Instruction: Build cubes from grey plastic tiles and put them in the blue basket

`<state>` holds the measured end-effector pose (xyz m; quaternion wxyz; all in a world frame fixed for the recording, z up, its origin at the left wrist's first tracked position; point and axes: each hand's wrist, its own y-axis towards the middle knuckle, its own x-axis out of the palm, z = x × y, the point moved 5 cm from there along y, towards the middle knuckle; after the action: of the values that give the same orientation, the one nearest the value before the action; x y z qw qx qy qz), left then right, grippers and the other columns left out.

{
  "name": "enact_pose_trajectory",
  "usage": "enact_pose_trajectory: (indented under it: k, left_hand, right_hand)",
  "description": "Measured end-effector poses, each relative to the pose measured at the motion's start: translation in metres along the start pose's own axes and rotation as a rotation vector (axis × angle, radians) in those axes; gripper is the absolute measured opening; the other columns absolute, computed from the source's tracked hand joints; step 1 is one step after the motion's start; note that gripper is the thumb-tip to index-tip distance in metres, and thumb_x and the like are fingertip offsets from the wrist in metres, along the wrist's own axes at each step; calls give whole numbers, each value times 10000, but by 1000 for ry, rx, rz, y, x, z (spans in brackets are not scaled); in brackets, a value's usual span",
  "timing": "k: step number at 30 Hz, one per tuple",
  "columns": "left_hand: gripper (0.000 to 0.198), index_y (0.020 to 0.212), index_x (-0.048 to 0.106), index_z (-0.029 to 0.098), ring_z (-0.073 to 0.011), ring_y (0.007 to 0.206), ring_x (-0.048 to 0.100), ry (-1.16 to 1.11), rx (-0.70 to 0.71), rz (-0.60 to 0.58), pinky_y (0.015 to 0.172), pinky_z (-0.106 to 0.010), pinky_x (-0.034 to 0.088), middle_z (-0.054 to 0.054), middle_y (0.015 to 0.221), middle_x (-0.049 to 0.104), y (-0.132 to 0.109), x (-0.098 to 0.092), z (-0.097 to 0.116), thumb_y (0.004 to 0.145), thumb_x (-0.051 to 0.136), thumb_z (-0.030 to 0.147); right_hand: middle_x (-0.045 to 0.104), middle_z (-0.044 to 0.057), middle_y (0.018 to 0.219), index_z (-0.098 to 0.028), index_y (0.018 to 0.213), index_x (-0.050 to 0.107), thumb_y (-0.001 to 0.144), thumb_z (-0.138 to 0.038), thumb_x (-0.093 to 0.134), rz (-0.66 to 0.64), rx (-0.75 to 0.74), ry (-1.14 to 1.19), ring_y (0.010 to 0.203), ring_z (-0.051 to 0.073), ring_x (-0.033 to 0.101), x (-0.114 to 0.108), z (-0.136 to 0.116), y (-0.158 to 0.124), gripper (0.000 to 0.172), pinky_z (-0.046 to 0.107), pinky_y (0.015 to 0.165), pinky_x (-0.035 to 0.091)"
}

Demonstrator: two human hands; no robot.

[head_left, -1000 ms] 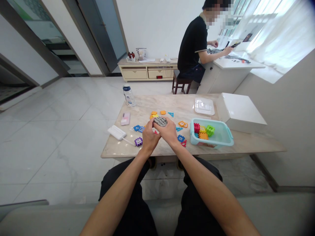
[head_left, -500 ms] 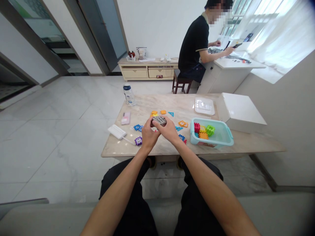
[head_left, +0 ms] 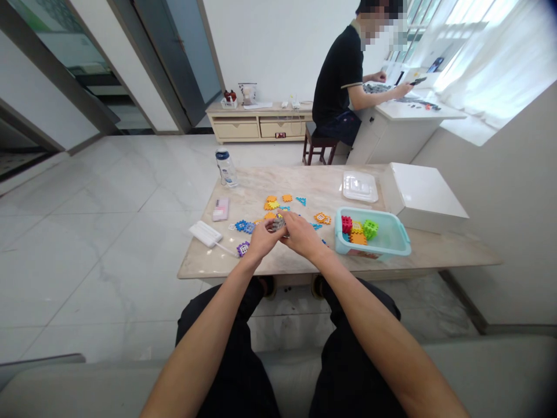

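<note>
Between my two hands is a small grey block (head_left: 278, 223), partly hidden by my fingers. My left hand (head_left: 261, 239) has its fingers closed on its left side. From the right, my right hand (head_left: 300, 233) grips it, its fingers laid over the top. Orange and yellow toothed pieces (head_left: 272, 203) lie just beyond the hands. Blue toothed pieces (head_left: 244, 226) and a purple one (head_left: 243, 249) are to the left. More orange pieces (head_left: 322, 218) lie on the right.
A turquoise bin (head_left: 394, 235) with colourful cubes stands at the right, beside a white box (head_left: 429, 191) and a clear lid (head_left: 360, 186). A bottle (head_left: 227, 169) stands at the back left. A person (head_left: 337, 72) sits at another desk.
The grey block has turned and sits slightly lower, now more covered by my fingers. My right hand has moved over its top. More orange and yellow pieces show behind.
</note>
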<state>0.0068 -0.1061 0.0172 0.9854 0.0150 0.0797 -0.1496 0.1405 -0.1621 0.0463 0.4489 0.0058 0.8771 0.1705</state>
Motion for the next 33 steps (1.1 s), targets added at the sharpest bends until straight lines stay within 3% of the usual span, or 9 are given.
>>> enact_pose_trajectory:
  k: [5,10,16,21,27,33]
  left_hand:
    - [487,1062,811,144,-294,982,808,56,-38,-39,875,-380,668,-117,1026,852,0,5,-3,681,960,408]
    - [464,1094,816,148,-283,1011,801,53,-74,-60,902,-359,654,-110,1054,851,-1,0,-5,700,943,358]
    - [425,1111,806,157,-266,998,795,70,-24,-74,885,-356,643,-103,1083,845,-1,-1,-6,757,887,379]
    - [435,1105,802,151,-258,960,790,66,-13,-72,846,-340,630,-106,1054,844,-1,1,-4,757,892,397]
    - [399,1058,802,157,-269,963,788,55,-11,-43,814,-331,599,-118,1069,841,-1,0,0,772,876,425]
    - [420,1088,807,155,-277,1005,785,51,-25,-54,830,-332,597,-122,1086,842,-4,1,1,781,864,435]
  right_hand:
    - [653,180,1485,-159,1511,543,909,-120,716,-58,98,-37,1409,271,618,6,6,1,627,421,1200,491]
    - [699,160,1381,-163,1372,595,929,-145,694,-122,107,-100,1299,270,664,6,1,2,454,386,1098,529]
    - [746,125,1256,-190,1263,631,939,-177,681,-110,96,-115,1189,263,695,2,-3,5,327,357,1012,534]
    - [747,109,1279,-194,1312,637,937,-152,684,-101,66,-86,1218,251,687,2,-1,4,380,349,1037,521]
    - [640,148,1507,-166,1564,480,926,-219,748,-58,52,-114,1351,277,621,0,1,4,695,399,1139,497]
    - [722,148,1345,-163,1407,608,961,-276,746,-120,107,-227,1277,301,657,-3,5,4,481,409,1068,525]
